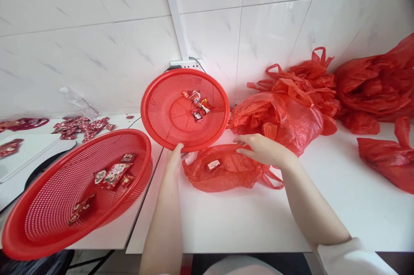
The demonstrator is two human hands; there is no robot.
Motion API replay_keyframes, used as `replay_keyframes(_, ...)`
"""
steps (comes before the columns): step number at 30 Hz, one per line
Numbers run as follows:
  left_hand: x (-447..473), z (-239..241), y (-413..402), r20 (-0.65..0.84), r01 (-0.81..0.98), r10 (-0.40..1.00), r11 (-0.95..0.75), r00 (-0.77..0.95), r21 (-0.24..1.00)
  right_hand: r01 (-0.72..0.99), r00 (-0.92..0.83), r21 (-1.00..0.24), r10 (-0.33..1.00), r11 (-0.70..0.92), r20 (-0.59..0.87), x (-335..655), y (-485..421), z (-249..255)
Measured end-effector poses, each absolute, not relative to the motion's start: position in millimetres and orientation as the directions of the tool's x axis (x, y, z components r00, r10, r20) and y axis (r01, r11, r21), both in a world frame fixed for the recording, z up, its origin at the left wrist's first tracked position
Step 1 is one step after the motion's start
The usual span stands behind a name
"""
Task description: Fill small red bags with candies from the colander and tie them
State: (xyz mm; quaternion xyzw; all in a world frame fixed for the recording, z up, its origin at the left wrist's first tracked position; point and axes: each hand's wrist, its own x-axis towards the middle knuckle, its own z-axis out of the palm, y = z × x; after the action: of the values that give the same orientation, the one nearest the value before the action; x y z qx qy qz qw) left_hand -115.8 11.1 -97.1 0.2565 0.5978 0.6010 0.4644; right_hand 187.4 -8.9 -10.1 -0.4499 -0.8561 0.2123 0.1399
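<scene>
My left hand [176, 157] grips the near rim of a round red mesh basket [168, 119] that is tilted up toward me against the wall. A few wrapped candies [197, 104] lie inside it. My right hand [258, 149] rests on a red plastic bag [223, 169] lying flat on the white table, fingers spread over its top edge. A small white-labelled packet [213, 164] shows through the bag.
A larger red mesh basket [48, 214] with several candy packets overhangs the left table. More red packets [80, 126] lie scattered at the far left. A heap of red plastic bags [307, 93] fills the back right. The white table [246, 219] ends at its front edge.
</scene>
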Motion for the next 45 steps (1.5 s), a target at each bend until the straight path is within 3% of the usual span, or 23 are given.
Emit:
replay_keyframes(5,-95,-89,5,-0.081,-0.25,0.885,-0.041,-0.459,0.967,0.664,-0.522,-0.551,0.841,0.505,0.141,194,-8,-6)
replay_keyframes(8,-78,-83,-1,-0.091,-0.289,0.891,-0.047,-0.445,0.956,0.588,-0.538,-0.573,0.805,0.571,0.25,188,-9,-4)
replay_keyframes(14,-52,-82,-10,-0.154,-0.308,0.925,0.042,-0.349,0.95,0.639,-0.49,-0.387,0.74,0.665,0.461,169,-2,-20)
replay_keyframes(17,-48,-85,-11,-0.166,-0.3,0.936,0.07,-0.309,0.951,0.712,-0.494,-0.298,0.756,0.635,0.43,164,8,-35)
replay_keyframes(24,-41,-95,-13,-0.244,-0.249,0.948,0.191,-0.204,0.949,0.793,-0.475,-0.282,0.837,0.541,0.27,161,28,-60)
replay_keyframes(27,-38,-97,-13,-0.271,-0.247,0.939,0.216,-0.214,0.945,0.796,-0.415,-0.366,0.874,0.483,0.25,161,31,-59)
replay_keyframes(30,-40,-97,-11,-0.258,-0.254,0.925,0.188,-0.279,0.949,0.59,-0.302,-0.702,0.916,0.398,0.265,162,32,-53)
replay_keyframes(33,-44,-95,-8,-0.228,-0.281,0.916,0.135,-0.329,0.95,0.084,-0.242,-0.979,0.957,0.186,0.161,162,29,-48)
replay_keyframes(35,-49,-95,-7,-0.207,-0.301,0.916,0.101,-0.344,0.948,-0.202,-0.289,-0.979,0.955,0.0,0.059,163,26,-45)
replay_keyframes(37,-53,-95,-5,-0.196,-0.32,0.913,0.077,-0.358,0.944,-0.313,-0.349,-0.942,0.937,-0.121,-0.005,163,23,-43)
replay_keyframes(45,-63,-103,6,-0.239,-0.445,0.899,0.056,-0.367,0.894,-0.276,-0.554,-0.939,0.832,-0.203,-0.016,165,19,-38)
